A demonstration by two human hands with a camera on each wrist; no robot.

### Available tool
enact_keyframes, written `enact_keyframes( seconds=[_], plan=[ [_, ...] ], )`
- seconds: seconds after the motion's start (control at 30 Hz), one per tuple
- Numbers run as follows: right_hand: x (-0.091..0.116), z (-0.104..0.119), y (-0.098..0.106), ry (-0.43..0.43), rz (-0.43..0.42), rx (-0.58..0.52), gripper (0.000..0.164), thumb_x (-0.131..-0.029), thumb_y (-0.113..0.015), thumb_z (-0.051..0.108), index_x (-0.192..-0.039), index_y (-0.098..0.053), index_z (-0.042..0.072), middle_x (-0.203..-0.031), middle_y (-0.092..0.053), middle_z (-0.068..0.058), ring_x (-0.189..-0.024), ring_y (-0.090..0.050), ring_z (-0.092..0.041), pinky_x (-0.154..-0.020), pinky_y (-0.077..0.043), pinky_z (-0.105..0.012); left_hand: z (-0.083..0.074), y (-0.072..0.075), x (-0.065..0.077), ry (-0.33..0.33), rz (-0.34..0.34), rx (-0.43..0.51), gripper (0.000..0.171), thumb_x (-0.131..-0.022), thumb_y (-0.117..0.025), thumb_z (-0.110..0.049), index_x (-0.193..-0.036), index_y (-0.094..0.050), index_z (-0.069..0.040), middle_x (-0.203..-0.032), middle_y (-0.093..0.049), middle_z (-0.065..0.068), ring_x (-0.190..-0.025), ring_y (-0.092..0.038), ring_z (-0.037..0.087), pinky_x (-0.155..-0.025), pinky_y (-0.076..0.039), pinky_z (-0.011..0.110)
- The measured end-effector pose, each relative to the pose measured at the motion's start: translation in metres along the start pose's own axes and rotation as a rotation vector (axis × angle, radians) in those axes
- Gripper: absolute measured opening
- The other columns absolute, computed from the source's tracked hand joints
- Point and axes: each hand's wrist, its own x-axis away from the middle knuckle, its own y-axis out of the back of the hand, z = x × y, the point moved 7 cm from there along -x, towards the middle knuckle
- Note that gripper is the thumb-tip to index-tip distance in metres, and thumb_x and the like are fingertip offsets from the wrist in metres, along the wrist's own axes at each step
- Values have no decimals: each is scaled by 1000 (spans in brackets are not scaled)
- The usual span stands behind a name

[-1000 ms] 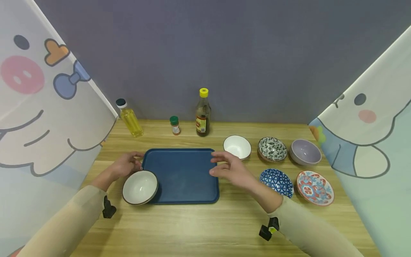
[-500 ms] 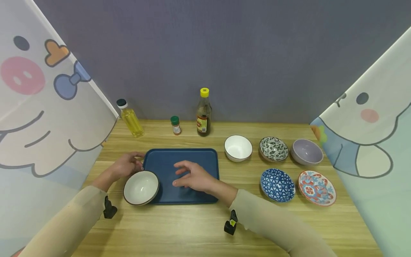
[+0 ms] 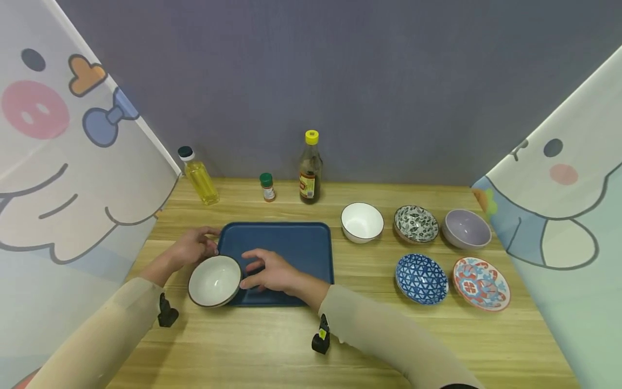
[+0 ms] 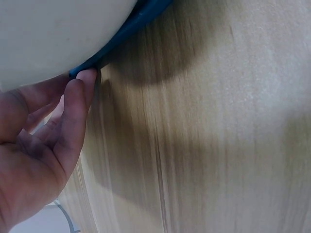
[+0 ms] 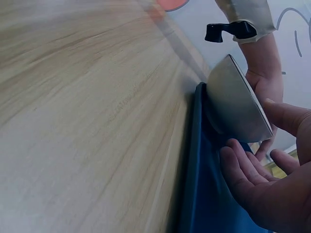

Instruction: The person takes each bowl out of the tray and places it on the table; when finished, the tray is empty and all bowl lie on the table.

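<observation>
A white bowl (image 3: 215,281) with a dark rim sits tilted over the left front corner of a blue tray (image 3: 286,237). My left hand (image 3: 194,248) is at the tray's left edge behind the bowl, its fingertips touching the tray rim (image 4: 138,19). From the right, my right hand (image 3: 272,273) reaches over the tray to the bowl. In the right wrist view its thumb (image 5: 282,114) is at the bowl's rim and its fingers (image 5: 238,162) are spread beside the bowl's outer wall. Whether they touch it I cannot tell.
Along the back stand an oil bottle (image 3: 201,181), a green-capped jar (image 3: 268,189) and a dark sauce bottle (image 3: 310,173). To the right are a white bowl (image 3: 362,221), a floral bowl (image 3: 416,223), a purple bowl (image 3: 466,229), a blue patterned bowl (image 3: 421,278) and a red-patterned dish (image 3: 481,283).
My right hand has moved left across the tray, from its right edge to the bowl on the left. The left hand and the bowl have stayed in place.
</observation>
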Motion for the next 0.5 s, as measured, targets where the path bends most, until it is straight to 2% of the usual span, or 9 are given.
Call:
enact_keyframes(
  seconds=[0.13, 0.37, 0.5],
  plan=[
    [-4, 1, -5, -9, 9, -17, 74, -83, -83, 2, -149, -53, 15, -127, -67, -9, -93, -70, -16, -72, -60, -42, -1, 0, -1, 7, 3, 1, 51, -99, -50, 6, -149, -40, 8, -103, -64, 19, -86, -67, 20, -62, -53, 34],
    [-8, 0, -9, -10, 31, -47, 78, -82, -80, -4, -151, -50, 15, -132, -65, -12, -95, -70, -17, -72, -61, -43, -2, -1, 0, 1, 10, 14, 54, -98, -54, 6, -149, -38, 9, -102, -63, 19, -80, -64, 18, -58, -51, 33],
    [-10, -1, -11, -21, 51, -64, 80, -82, -80, -5, -153, -48, 15, -136, -63, -14, -100, -70, -18, -74, -61, -42, -3, -2, 1, 9, 11, 17, 54, -98, -56, 5, -149, -39, 9, -102, -64, 19, -81, -65, 18, -60, -53, 34]
  ],
)
